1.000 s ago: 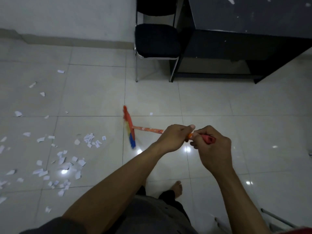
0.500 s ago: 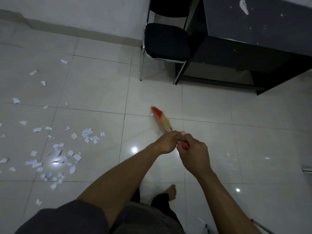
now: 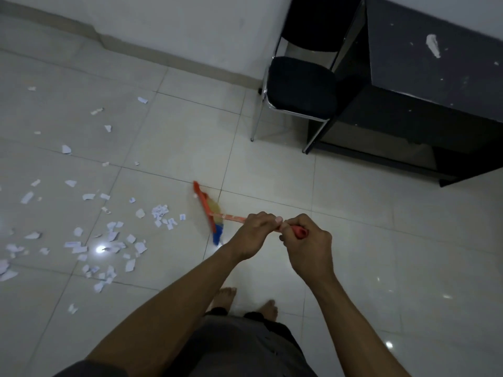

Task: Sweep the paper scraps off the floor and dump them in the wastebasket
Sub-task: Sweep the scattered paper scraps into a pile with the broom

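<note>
1. The left hand (image 3: 254, 232) and right hand (image 3: 307, 244) each clench their grip around the broom (image 3: 212, 213) handle.
2. The broom head is low over the tiled floor (image 3: 353, 240), right of the paper scraps (image 3: 109, 240).
3. The scraps lie scattered on the floor, left of the bare feet (image 3: 245, 303).

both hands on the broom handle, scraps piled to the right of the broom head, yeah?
Not quite. In the head view both hands, left and right, grip the broom handle, but the paper scraps lie to its left.
</note>
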